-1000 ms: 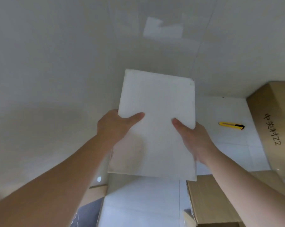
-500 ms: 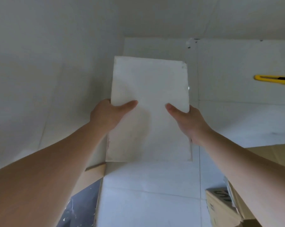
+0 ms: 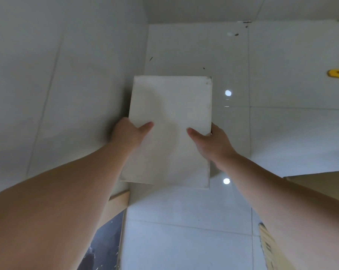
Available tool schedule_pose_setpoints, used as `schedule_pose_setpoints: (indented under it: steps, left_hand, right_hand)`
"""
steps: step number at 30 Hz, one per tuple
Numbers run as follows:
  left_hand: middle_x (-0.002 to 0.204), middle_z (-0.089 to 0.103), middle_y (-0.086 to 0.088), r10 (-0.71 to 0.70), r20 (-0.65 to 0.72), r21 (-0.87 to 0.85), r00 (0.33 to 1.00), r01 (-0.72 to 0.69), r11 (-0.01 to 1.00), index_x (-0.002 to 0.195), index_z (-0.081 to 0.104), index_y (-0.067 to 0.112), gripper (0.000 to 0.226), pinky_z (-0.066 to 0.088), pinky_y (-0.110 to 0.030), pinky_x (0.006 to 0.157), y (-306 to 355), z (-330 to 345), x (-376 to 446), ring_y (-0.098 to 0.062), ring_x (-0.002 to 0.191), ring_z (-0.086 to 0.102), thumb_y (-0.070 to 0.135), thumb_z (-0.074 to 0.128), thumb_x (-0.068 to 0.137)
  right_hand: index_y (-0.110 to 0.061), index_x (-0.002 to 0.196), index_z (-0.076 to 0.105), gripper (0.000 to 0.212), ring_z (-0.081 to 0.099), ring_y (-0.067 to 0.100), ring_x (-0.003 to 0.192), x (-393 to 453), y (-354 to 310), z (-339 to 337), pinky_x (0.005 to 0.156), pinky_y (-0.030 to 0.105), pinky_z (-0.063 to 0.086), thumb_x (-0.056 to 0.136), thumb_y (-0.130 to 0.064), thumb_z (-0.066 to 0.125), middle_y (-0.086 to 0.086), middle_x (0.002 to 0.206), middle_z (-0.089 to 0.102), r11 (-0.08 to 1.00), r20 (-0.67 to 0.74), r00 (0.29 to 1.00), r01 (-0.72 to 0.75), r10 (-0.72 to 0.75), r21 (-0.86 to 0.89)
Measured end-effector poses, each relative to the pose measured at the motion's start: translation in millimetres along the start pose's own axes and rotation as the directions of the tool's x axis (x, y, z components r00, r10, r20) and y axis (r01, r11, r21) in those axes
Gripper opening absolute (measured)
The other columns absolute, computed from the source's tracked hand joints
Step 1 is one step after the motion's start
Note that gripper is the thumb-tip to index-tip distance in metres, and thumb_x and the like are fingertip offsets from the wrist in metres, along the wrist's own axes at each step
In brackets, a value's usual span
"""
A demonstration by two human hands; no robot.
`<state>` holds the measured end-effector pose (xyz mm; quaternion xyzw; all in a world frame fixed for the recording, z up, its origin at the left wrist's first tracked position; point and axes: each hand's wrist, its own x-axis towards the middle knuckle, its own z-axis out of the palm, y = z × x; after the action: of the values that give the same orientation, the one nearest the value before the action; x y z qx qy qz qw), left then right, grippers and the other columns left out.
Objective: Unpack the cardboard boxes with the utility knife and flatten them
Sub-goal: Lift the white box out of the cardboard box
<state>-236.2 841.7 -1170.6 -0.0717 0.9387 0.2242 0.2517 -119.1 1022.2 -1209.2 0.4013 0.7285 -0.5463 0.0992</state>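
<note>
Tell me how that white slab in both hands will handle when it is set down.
The white slab probably stays stiff: it shows no sag past the left hand and right hand. It seems light, held near one end only. One far corner looks chipped, so it may crumble if knocked.

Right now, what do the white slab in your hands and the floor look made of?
White slab: probably foam board, matte, scuffed, with a visibly thick edge. Floor: glazed tile, glossy; it mirrors ceiling lights and shows grout lines.
</note>
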Motion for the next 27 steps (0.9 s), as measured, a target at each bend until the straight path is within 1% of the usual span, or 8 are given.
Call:
schedule_pose_setpoints:
  steps: [4, 8, 10, 12, 16, 20, 24, 27]
  left_hand:
    - [0.122, 0.059, -0.020, -0.022, -0.075, 0.106, 0.997, 0.030, 0.994, 0.123, 0.050, -0.002, 0.072, 0.045, -0.036, 0.084, 10.9, 1.6, -13.1, -0.035, 0.114, 0.056, 0.052, 0.067, 0.080]
    - [0.134, 0.051, -0.019, 0.031, -0.100, 0.194, 0.995, -0.011, 0.981, 0.136, 0.038, 0.001, 0.069, 0.042, -0.039, 0.095, 30.2, -8.1, -46.2, -0.036, 0.123, 0.049, 0.048, 0.057, 0.089]
    - [0.136, 0.050, -0.016, 0.060, -0.083, 0.210, 0.995, -0.042, 0.977, 0.139, 0.037, 0.004, 0.064, 0.040, -0.037, 0.099, 40.8, -12.9, -68.1, -0.033, 0.126, 0.048, 0.044, 0.054, 0.092]
    - [0.136, 0.051, -0.014, 0.065, -0.065, 0.189, 0.996, -0.052, 0.981, 0.139, 0.037, 0.005, 0.062, 0.040, -0.035, 0.099, 54.9, -13.7, -95.2, -0.031, 0.126, 0.048, 0.042, 0.054, 0.092]
    - [0.132, 0.055, -0.009, 0.070, -0.044, 0.144, 0.997, -0.063, 0.988, 0.139, 0.038, 0.009, 0.057, 0.041, -0.033, 0.094, 95.6, -1.8, -162.6, -0.028, 0.121, 0.052, 0.041, 0.051, 0.094]
    - [0.129, 0.057, -0.006, 0.087, -0.061, 0.112, 0.994, -0.080, 0.991, 0.137, 0.040, 0.012, 0.053, 0.041, -0.030, 0.087, 145.5, 23.4, -242.3, -0.026, 0.117, 0.054, 0.040, 0.051, 0.094]
    - [0.114, 0.063, -0.004, 0.065, -0.099, 0.106, 0.993, -0.054, 0.993, 0.134, 0.042, 0.015, 0.048, 0.045, -0.029, 0.071, 182.8, 52.2, -333.7, -0.026, 0.094, 0.061, 0.040, 0.049, 0.094]
    - [0.112, 0.064, -0.003, 0.002, -0.158, 0.073, 0.987, 0.010, 0.997, 0.132, 0.045, 0.016, 0.045, 0.045, -0.030, 0.068, 204.8, 68.7, -399.2, -0.021, 0.080, 0.055, 0.040, 0.048, 0.094]
  right_hand:
    - [-0.012, 0.120, 0.059, 0.068, 0.060, 0.025, 0.111, -2.9, -8.7, -2.1, 0.095, 0.033, 0.048, 0.075, -0.063, 0.064, 0.005, 0.117, 0.065, 0.988, -0.004, 0.998, -0.055, 0.055, -0.142]
    - [-0.001, 0.140, 0.039, 0.074, 0.043, 0.029, 0.132, -23.6, -30.2, -34.0, 0.106, 0.031, 0.033, 0.091, -0.054, 0.052, 0.015, 0.142, 0.047, 0.970, -0.002, 0.999, -0.032, 0.033, -0.240]
    - [-0.004, 0.143, 0.038, 0.072, 0.046, 0.028, 0.130, -38.7, -38.5, -61.8, 0.108, 0.032, 0.035, 0.092, -0.053, 0.051, 0.014, 0.140, 0.050, 0.966, -0.004, 1.000, 0.018, -0.020, -0.258]
    - [-0.006, 0.139, 0.044, 0.067, 0.050, 0.026, 0.126, -57.6, -42.1, -94.0, 0.106, 0.033, 0.038, 0.092, -0.053, 0.052, 0.012, 0.136, 0.055, 0.963, 0.000, 0.998, 0.057, -0.059, -0.265]
    - [-0.006, 0.135, 0.050, 0.059, 0.053, 0.023, 0.122, -101.5, -39.4, -169.0, 0.100, 0.028, 0.037, 0.093, -0.048, 0.053, 0.010, 0.129, 0.059, 0.959, 0.008, 0.995, 0.101, -0.103, -0.264]
    - [0.000, 0.130, 0.053, 0.058, 0.055, 0.027, 0.118, -139.7, -20.7, -254.4, 0.097, 0.031, 0.041, 0.093, -0.045, 0.054, 0.015, 0.127, 0.060, 0.948, 0.007, 0.985, 0.166, -0.171, -0.270]
    - [-0.009, 0.130, 0.054, 0.055, 0.054, 0.022, 0.119, -180.3, 3.8, -341.4, 0.095, 0.030, 0.040, 0.092, -0.049, 0.052, 0.005, 0.130, 0.059, 0.939, 0.045, 0.980, 0.197, -0.192, -0.283]
    - [-0.010, 0.127, 0.057, 0.051, 0.056, 0.021, 0.114, -213.6, 17.2, -399.7, 0.088, 0.025, 0.039, 0.092, -0.048, 0.053, 0.004, 0.122, 0.062, 0.914, 0.116, 0.967, 0.251, -0.225, -0.318]
